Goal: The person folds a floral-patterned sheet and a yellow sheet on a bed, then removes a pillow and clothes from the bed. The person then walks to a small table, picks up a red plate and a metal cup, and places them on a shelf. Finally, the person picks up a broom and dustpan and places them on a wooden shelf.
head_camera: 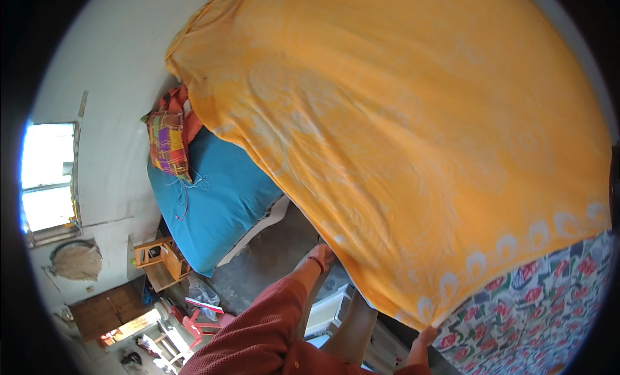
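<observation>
A large orange bedsheet [387, 132] with pale printed motifs and a border of loops spreads across most of the view. My left hand [323, 257], with a beaded bracelet at the wrist, grips its near edge. At the sheet's lower corner, my right hand [426, 334] pinches the fabric. The sheet hangs raised and stretched, with long creases running from the upper left toward my hands. A flowered cloth [523, 302] with red roses shows below the border on the right. What lies behind the sheet is hidden.
A bed with a blue cover [218, 191] stands at the left, with a patchwork cushion [168, 142] and thin cords on it. Near its foot are a wooden chair [164, 263] and a red plastic chair [198, 326]. Grey floor [261, 249] shows between. A window [48, 176] is at far left.
</observation>
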A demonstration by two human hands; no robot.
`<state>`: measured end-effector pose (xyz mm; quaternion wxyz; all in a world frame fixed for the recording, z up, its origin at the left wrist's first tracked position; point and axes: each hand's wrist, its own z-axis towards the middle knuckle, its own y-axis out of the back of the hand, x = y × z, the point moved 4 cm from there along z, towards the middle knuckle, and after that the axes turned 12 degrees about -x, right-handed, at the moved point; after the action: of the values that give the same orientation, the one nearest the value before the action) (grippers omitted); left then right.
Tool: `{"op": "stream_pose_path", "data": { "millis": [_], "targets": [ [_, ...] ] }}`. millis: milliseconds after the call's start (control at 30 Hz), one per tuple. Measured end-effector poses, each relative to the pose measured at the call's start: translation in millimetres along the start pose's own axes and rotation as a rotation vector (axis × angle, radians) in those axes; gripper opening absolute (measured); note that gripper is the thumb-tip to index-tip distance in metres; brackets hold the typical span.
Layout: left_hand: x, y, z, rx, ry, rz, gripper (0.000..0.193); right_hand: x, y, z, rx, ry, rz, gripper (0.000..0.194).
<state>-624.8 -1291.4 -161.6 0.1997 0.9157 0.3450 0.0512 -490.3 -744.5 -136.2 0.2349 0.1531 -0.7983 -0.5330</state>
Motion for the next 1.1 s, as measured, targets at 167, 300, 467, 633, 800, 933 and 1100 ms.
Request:
{"op": "stream_pose_path", "data": {
  "millis": [167, 300, 467, 633, 800, 933, 1100],
  "targets": [
    [-150.9, 26.9, 6.6, 0.116, -0.338, -0.444, 0.039, 103.1, 60.2, -30.6, -0.273, -0.187, -0.173, 0.065],
    [-210.0, 45.2, 26.9, 0.239, -0.311, -0.547, 0.033, 163.0, 18.6, -23.0, 0.016, 0.369, -0.239, 0.042],
    [-204.3, 104.6, 34.7, 0.348, -0.218, -0.877, 0.021, 314.0, -29.7, -115.0, 0.402, 0.478, 0.25, 0.029],
    [-252.6, 134.0, -49.7, 0.48, -0.611, -0.694, 0.028, 446.6, -50.1, -183.7, 0.62, 0.656, 0.252, 0.022],
    [-218.7, 178.4, 17.8, -0.146, -0.693, -0.424, 0.032, 524.2, -100.6, -239.5, 0.697, 0.904, 0.126, 0.023],
    [-218.1, 196.8, 27.5, -0.325, -0.639, -0.09, 0.036, 577.3, -116.5, -276.1, 0.783, 1.026, 0.088, 0.022],
    [-253.3, 234.8, 15.4, -0.393, -0.967, 0.102, 0.037, 651.8, -139.0, -337.3, 0.795, 1.313, -0.024, 0.02]
  ]
}}
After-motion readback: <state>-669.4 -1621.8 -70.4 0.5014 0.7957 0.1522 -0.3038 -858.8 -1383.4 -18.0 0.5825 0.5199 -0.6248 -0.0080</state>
